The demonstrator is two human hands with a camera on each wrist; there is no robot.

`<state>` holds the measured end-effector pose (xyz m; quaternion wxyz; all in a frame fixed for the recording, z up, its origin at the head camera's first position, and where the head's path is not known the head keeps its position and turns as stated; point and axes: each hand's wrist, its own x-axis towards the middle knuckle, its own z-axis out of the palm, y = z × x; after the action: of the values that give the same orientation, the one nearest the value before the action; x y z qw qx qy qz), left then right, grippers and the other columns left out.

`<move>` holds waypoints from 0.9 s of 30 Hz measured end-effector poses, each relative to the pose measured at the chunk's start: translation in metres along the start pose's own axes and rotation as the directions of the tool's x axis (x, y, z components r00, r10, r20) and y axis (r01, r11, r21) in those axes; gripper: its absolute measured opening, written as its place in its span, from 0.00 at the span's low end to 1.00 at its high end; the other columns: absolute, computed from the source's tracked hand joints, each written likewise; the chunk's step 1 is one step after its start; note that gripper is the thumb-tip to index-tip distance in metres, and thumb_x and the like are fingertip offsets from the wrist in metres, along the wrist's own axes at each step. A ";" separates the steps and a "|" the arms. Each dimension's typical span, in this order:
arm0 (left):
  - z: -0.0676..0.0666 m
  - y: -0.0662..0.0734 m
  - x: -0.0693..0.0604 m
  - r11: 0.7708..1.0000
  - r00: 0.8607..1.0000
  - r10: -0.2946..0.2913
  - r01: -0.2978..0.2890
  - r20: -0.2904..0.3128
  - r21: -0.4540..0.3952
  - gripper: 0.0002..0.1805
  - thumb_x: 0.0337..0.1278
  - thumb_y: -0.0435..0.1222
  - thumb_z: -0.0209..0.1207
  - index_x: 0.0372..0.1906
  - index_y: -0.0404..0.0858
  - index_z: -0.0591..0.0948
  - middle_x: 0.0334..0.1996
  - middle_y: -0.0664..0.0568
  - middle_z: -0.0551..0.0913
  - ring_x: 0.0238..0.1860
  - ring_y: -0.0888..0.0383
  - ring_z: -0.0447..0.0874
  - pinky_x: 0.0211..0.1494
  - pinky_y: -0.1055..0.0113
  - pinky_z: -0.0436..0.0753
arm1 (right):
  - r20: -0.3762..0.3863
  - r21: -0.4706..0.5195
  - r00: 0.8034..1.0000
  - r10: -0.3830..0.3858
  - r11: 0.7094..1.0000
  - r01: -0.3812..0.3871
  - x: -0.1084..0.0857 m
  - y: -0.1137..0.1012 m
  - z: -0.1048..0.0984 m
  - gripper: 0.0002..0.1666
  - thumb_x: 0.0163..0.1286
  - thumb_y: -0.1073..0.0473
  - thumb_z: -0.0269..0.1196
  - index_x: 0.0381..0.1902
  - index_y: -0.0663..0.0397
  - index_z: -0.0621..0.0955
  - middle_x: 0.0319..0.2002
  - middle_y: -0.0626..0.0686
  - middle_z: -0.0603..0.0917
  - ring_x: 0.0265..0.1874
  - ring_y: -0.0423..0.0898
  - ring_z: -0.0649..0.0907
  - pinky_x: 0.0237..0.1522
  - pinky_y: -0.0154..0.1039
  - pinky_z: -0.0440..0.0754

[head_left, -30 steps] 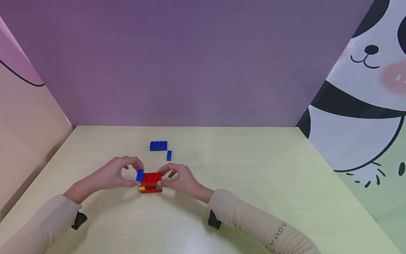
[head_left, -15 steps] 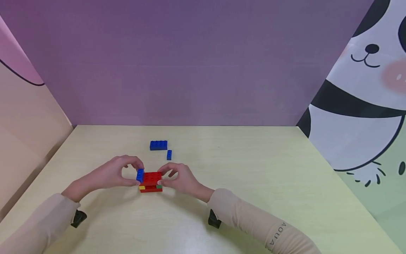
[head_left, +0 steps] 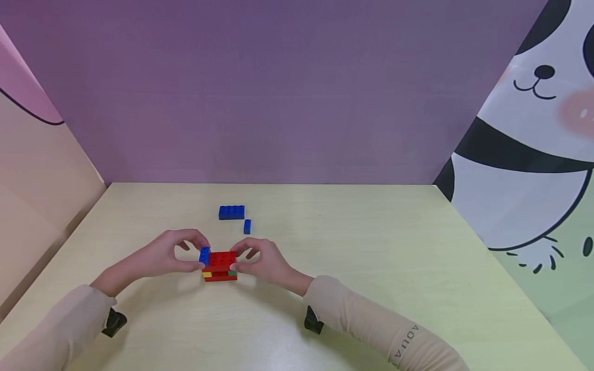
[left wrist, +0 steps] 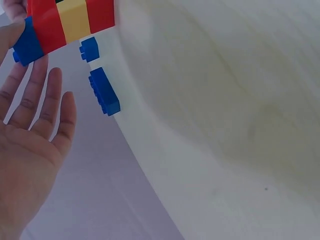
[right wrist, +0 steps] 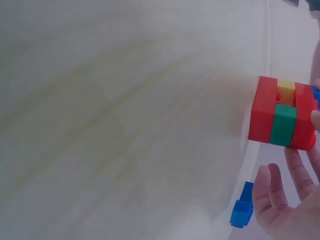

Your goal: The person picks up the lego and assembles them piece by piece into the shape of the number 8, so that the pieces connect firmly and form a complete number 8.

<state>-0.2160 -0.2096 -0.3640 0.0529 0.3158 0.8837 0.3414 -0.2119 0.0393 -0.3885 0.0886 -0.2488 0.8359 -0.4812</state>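
Note:
Between the two hands stands a stack of toy bricks: a red brick on top, a yellow brick and a green brick in the middle layer, and another red brick at the bottom. A small blue brick sits on the stack's top left end. My left hand pinches that blue brick between thumb and fingertip. From the other side my right hand pinches the right end of the upper red brick, thumb in front and finger behind.
Behind the stack lie a long blue brick and a small blue brick on the pale wooden table. A purple wall rises at the table's far edge, with printed panels at both sides.
Hardly anything differs. The left wrist has shifted very slightly; both hands keep the same hold, and the bricks stay where they were.

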 end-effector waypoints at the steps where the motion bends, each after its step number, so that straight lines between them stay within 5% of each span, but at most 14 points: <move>1: 0.000 0.000 0.000 1.000 1.000 -0.005 0.005 -0.001 -0.006 0.20 0.44 0.44 0.67 0.44 0.44 0.77 0.40 0.58 0.80 0.44 0.53 0.77 0.46 0.53 0.77 | 0.000 -0.001 1.000 -0.002 1.000 0.002 0.000 0.000 0.000 0.17 0.56 0.58 0.66 0.45 0.51 0.80 0.45 0.49 0.83 0.45 0.49 0.79 0.39 0.30 0.76; 17: 0.003 -0.001 0.000 1.000 1.000 -0.005 0.005 -0.014 -0.007 0.19 0.43 0.44 0.68 0.43 0.46 0.76 0.39 0.58 0.80 0.44 0.56 0.77 0.46 0.53 0.77 | 0.003 -0.021 1.000 -0.010 1.000 0.010 0.000 -0.001 -0.001 0.17 0.56 0.58 0.66 0.45 0.51 0.80 0.44 0.49 0.83 0.44 0.49 0.79 0.39 0.29 0.76; 27: 0.003 -0.003 0.001 1.000 1.000 -0.003 0.003 -0.027 0.010 0.21 0.40 0.44 0.69 0.43 0.47 0.77 0.38 0.61 0.80 0.43 0.57 0.77 0.45 0.53 0.76 | 0.074 -0.031 0.997 0.001 1.000 0.001 0.005 -0.003 -0.008 0.18 0.56 0.58 0.67 0.46 0.50 0.80 0.43 0.48 0.82 0.45 0.48 0.79 0.40 0.30 0.76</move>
<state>-0.2175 -0.2090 -0.3682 0.0399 0.3102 0.8865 0.3409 -0.2181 0.0423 -0.3814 0.1156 -0.2676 0.8393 -0.4589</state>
